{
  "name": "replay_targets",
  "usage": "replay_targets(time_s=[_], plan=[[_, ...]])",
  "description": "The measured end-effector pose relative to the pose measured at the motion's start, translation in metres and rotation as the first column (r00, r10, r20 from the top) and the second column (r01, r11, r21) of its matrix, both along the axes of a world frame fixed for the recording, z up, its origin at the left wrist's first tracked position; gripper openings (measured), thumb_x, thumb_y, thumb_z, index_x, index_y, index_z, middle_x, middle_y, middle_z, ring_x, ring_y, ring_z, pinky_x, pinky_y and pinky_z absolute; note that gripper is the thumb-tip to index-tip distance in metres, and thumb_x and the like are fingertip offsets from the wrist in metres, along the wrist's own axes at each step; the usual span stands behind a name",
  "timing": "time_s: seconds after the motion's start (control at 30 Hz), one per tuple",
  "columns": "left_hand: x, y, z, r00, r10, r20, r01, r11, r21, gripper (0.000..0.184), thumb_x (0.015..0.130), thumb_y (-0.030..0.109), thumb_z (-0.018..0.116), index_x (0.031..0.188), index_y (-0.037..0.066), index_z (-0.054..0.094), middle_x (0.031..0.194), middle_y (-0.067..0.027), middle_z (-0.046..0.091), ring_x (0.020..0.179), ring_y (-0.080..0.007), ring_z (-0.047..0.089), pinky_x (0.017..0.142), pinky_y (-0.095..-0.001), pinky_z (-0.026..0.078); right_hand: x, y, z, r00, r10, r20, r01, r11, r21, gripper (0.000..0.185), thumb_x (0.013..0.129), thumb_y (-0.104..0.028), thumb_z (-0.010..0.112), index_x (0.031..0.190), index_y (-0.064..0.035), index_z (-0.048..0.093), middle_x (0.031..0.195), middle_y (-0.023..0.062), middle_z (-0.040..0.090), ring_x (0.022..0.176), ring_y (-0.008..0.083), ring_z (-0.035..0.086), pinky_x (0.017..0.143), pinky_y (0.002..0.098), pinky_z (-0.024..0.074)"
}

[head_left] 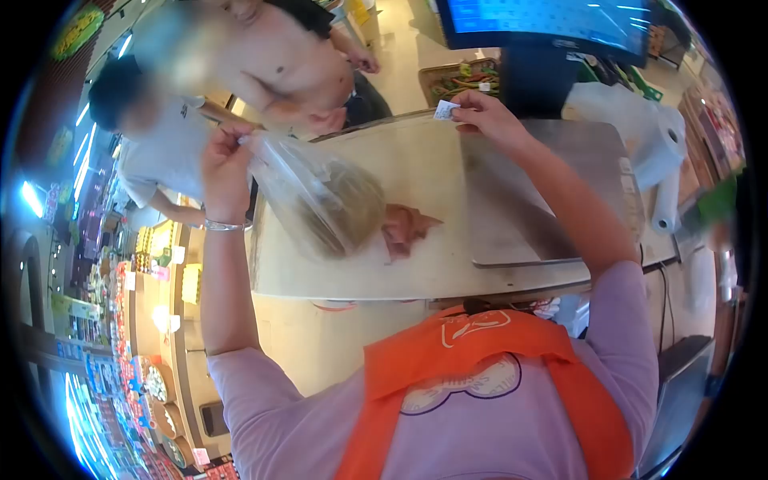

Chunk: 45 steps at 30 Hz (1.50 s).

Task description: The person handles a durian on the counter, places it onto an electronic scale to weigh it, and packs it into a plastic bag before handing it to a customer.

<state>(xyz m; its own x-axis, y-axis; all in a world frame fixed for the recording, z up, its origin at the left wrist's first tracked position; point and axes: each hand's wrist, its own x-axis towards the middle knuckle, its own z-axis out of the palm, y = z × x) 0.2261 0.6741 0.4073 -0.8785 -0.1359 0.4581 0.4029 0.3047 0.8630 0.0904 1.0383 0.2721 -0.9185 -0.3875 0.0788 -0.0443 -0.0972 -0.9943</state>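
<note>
My left hand (226, 148) is closed on the gathered top of a clear plastic bag (324, 196). The bag hangs tilted over the left part of the white counter (360, 276), with a brownish-green mass inside that I cannot make out. Between the fingertips of my right hand (478, 114) is a small white printed label (446, 110), held above the back edge of the counter. A crumpled reddish-pink piece (408, 230) lies on the counter just right of the bag. Below my right forearm is the flat metal plate (512, 216) of a scale.
A monitor (548, 28) stands behind the metal plate. Plastic bag rolls (664, 136) are at the right. Across the counter, at the upper left, are two people (280, 60), (164, 148). A basket of vegetables (460, 80) sits beyond the back edge.
</note>
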Motion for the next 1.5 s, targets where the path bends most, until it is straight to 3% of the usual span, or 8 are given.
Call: replay_targets(time_s=[0.33, 0.53, 0.63, 0.93, 1.03, 1.13, 1.23, 1.5], plan=[[0.002, -0.123, -0.075, 0.935, 0.302, 0.185, -0.291, 0.953, -0.085, 0.021, 0.085, 0.002, 0.061, 0.106, 0.004, 0.063, 0.082, 0.0033, 0.058, 0.074, -0.0048, 0.053, 0.064, -0.0191, 0.044, -0.067, -0.111, -0.046, 0.99, 0.072, 0.124, -0.072, 0.997, -0.006, 0.026, 0.088, -0.02, 0.065, 0.111, -0.0083, 0.059, 0.094, 0.0026, 0.06, 0.088, 0.0111, 0.058, 0.079, 0.0264, 0.05], [-0.006, -0.148, -0.066, 0.911, 0.369, 0.185, -0.296, 0.897, -0.329, 0.016, 0.086, 0.007, 0.06, 0.101, 0.005, 0.066, 0.066, 0.0036, 0.052, 0.058, -0.0057, 0.048, 0.051, -0.0225, 0.039, -0.084, -0.132, -0.057, 0.989, 0.02, 0.15, -0.028, 0.999, 0.046, 0.025, 0.087, -0.02, 0.066, 0.108, -0.0079, 0.061, 0.091, 0.0002, 0.059, 0.083, 0.01, 0.058, 0.077, 0.0254, 0.0506], [-0.007, -0.166, -0.06, 0.891, 0.373, 0.258, -0.237, 0.869, -0.435, 0.02, 0.09, 0.01, 0.058, 0.108, 0.005, 0.064, 0.076, 0.0054, 0.052, 0.065, -0.0034, 0.047, 0.059, -0.0203, 0.042, -0.09, -0.139, -0.065, 0.989, -0.016, 0.148, 0.003, 0.996, 0.093, 0.024, 0.086, -0.021, 0.067, 0.105, -0.006, 0.062, 0.088, -0.0001, 0.059, 0.077, 0.0093, 0.058, 0.074, 0.0245, 0.0506], [-0.011, -0.193, -0.06, 0.813, 0.269, 0.517, -0.302, 0.953, -0.02, 0.019, 0.093, 0.018, 0.056, 0.109, 0.009, 0.061, 0.082, 0.0005, 0.055, 0.075, -0.0097, 0.06, 0.065, -0.0265, 0.053, -0.106, -0.142, -0.088, 0.991, -0.007, 0.133, -0.006, 0.995, 0.097, 0.025, 0.086, -0.022, 0.068, 0.102, -0.0031, 0.062, 0.083, -0.0007, 0.059, 0.072, 0.008, 0.056, 0.068, 0.0223, 0.049], [-0.001, -0.187, -0.043, 0.776, 0.291, 0.559, -0.349, 0.937, -0.003, 0.02, 0.094, 0.02, 0.057, 0.11, 0.01, 0.062, 0.087, -0.0006, 0.058, 0.076, -0.013, 0.062, 0.066, -0.0301, 0.054, -0.11, -0.146, -0.092, 0.986, -0.011, 0.165, -0.002, 0.997, 0.074, 0.026, 0.086, -0.022, 0.069, 0.102, -0.0036, 0.062, 0.083, -0.0009, 0.059, 0.072, 0.0077, 0.056, 0.068, 0.0224, 0.0492], [0.0, -0.198, -0.043, 0.777, 0.28, 0.564, -0.352, 0.936, 0.02, 0.022, 0.094, 0.019, 0.057, 0.113, 0.008, 0.061, 0.093, -0.003, 0.059, 0.079, -0.0157, 0.062, 0.072, -0.0338, 0.055, -0.124, -0.148, -0.104, 0.98, 0.007, 0.196, -0.019, 0.998, 0.058, 0.028, 0.085, -0.022, 0.07, 0.104, -0.0032, 0.062, 0.084, -0.0006, 0.06, 0.072, 0.0075, 0.057, 0.067, 0.0226, 0.0502], [-0.003, -0.212, -0.052, 0.841, 0.102, 0.531, -0.267, 0.933, 0.243, 0.024, 0.094, 0.017, 0.056, 0.115, 0.005, 0.059, 0.093, -0.0046, 0.059, 0.08, -0.0168, 0.062, 0.075, -0.0347, 0.055, -0.124, -0.155, -0.103, 0.984, 0.003, 0.177, -0.022, 0.994, 0.105, 0.031, 0.084, -0.02, 0.069, 0.109, -0.0019, 0.062, 0.084, -0.0001, 0.061, 0.072, 0.0083, 0.058, 0.067, 0.0229, 0.051], [-0.002, -0.216, -0.056, 0.86, 0.102, 0.499, -0.339, 0.847, 0.41, 0.021, 0.093, 0.012, 0.056, 0.113, 0.004, 0.059, 0.089, -0.0059, 0.057, 0.076, -0.017, 0.059, 0.074, -0.0349, 0.054, -0.104, -0.201, -0.086, 0.975, 0.114, 0.191, -0.14, 0.982, 0.127, 0.043, 0.085, -0.017, 0.067, 0.123, 0.0014, 0.055, 0.092, 0.004, 0.062, 0.072, 0.0097, 0.059, 0.065, 0.0227, 0.0514]])
